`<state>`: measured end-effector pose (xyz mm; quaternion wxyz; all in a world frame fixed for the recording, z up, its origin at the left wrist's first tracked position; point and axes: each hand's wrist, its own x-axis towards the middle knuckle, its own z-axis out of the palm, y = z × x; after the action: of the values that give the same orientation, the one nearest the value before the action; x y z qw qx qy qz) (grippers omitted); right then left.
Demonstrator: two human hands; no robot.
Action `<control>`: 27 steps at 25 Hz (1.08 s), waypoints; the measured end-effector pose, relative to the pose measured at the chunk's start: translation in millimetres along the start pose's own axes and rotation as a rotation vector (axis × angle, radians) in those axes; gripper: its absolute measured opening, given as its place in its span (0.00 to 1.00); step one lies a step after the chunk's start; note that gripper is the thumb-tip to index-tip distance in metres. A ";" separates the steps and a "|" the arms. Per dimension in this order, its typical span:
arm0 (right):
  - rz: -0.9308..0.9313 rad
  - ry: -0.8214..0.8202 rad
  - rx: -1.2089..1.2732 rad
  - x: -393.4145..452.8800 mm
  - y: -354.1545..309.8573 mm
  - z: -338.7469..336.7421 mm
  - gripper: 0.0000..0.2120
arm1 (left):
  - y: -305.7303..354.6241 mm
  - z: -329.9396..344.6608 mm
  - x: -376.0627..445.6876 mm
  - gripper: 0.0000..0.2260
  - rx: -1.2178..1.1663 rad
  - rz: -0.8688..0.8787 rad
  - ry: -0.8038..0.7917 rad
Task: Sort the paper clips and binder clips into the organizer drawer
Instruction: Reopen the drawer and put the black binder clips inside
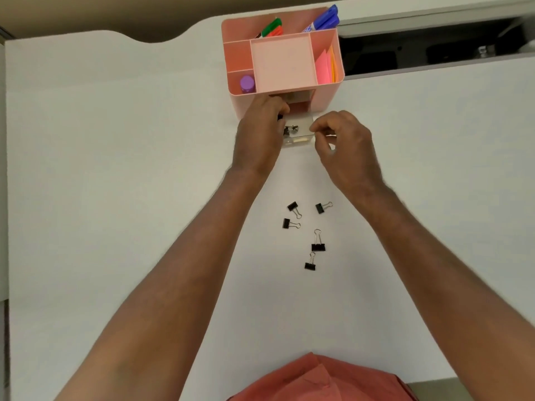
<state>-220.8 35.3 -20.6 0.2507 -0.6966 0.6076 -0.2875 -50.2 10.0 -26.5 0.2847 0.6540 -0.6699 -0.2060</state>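
Note:
A pink desk organizer stands at the far side of the white table. Its clear drawer is pulled out toward me, with metal clips lying inside. My left hand hovers over the drawer's left side, fingers curled round a small black binder clip that is mostly hidden. My right hand pinches the drawer's right edge between thumb and fingers. Several black binder clips lie loose on the table nearer me, between my forearms.
The organizer's top compartments hold markers, blue pens, a purple-capped bottle and pink and orange sticky notes. A dark open recess sits behind the table at the right. The table edge runs near my torso.

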 end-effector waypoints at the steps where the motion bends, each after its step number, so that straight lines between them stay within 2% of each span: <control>1: 0.017 0.000 0.012 -7.5 2.6 -0.5 0.07 | -0.6 2.4 -1.0 0.09 0.035 0.018 -0.016; 4: 0.065 -0.010 0.047 -25.5 9.2 -0.2 0.07 | -0.7 2.7 -4.1 0.10 0.071 0.033 -0.056; 7: 0.131 -0.043 0.078 -42.6 17.2 0.8 0.08 | -0.6 -2.0 -19.6 0.09 0.031 0.049 -0.018; 10: 0.190 -0.156 0.022 -68.1 27.6 -0.9 0.11 | -1.7 -1.7 -62.0 0.07 -0.018 0.089 -0.005; 12: 0.165 -0.243 -0.088 -90.4 32.7 -1.5 0.14 | -5.1 2.1 -102.1 0.09 -0.049 0.029 -0.121; 14: 0.126 -0.282 -0.158 -109.9 34.4 -3.3 0.17 | -9.9 6.3 -139.9 0.16 -0.073 -0.035 -0.284; 17: 0.114 -0.357 -0.189 -128.5 31.9 -8.8 0.22 | -15.9 7.6 -169.0 0.30 -0.065 -0.029 -0.447; 19: 0.118 -0.433 -0.229 -136.5 27.4 -12.8 0.25 | -15.1 6.5 -169.1 0.34 0.003 -0.007 -0.515; 21: 0.135 -0.530 -0.295 -140.7 21.0 -15.2 0.36 | -11.8 6.8 -164.7 0.33 0.066 0.002 -0.535; 24: 0.184 -0.650 -0.363 -146.1 12.0 -14.1 0.56 | -8.8 7.4 -158.4 0.26 0.060 -0.032 -0.516; 25: 0.193 -0.658 -0.373 -149.3 10.1 -12.5 0.59 | -8.5 7.3 -157.5 0.23 0.058 -0.042 -0.508; 27: 0.211 -0.626 -0.371 -157.7 7.3 -8.6 0.58 | -7.0 6.6 -158.8 0.18 0.063 -0.062 -0.492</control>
<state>-247.1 190.6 -34.7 0.3222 -0.7181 0.6115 0.0814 -51.9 166.8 -53.8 0.0862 0.6128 -0.7048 -0.3468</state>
